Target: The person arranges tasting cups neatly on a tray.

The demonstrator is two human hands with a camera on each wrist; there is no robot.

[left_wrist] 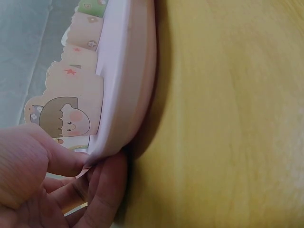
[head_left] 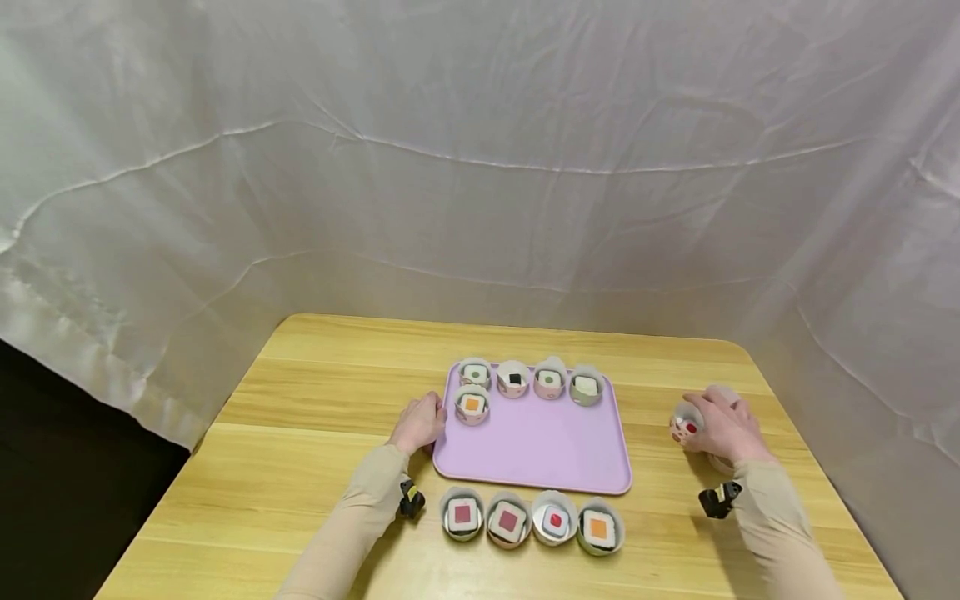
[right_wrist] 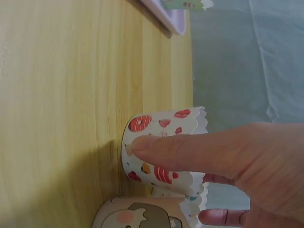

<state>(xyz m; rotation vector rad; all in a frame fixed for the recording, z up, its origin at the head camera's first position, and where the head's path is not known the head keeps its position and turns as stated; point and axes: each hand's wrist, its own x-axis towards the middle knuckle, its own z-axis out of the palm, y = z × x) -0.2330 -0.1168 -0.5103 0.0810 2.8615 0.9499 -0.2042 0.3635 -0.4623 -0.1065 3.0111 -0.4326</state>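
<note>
My left hand (head_left: 420,423) pinches the left rim of a lilac tray (head_left: 540,446), its thumb on top and fingers beneath in the left wrist view. On the tray, several paper baking cups stand along the far side, each with a small sushi piece; one cup (head_left: 472,405) with an orange-topped piece sits nearer the left hand. At the right, my right hand (head_left: 726,427) holds a white paper cup (right_wrist: 166,122) patterned with red strawberries and donuts, the thumb pressed along its side. A red-topped piece shows inside it. Another cup (right_wrist: 142,216) with a cartoon face stands beside it.
Several filled paper cups (head_left: 507,521) form a row in front of the tray. Wooden tabletop (head_left: 300,425) extends left of the tray and between it and the right hand. Pale curtains (head_left: 525,208) surround the table's back and sides.
</note>
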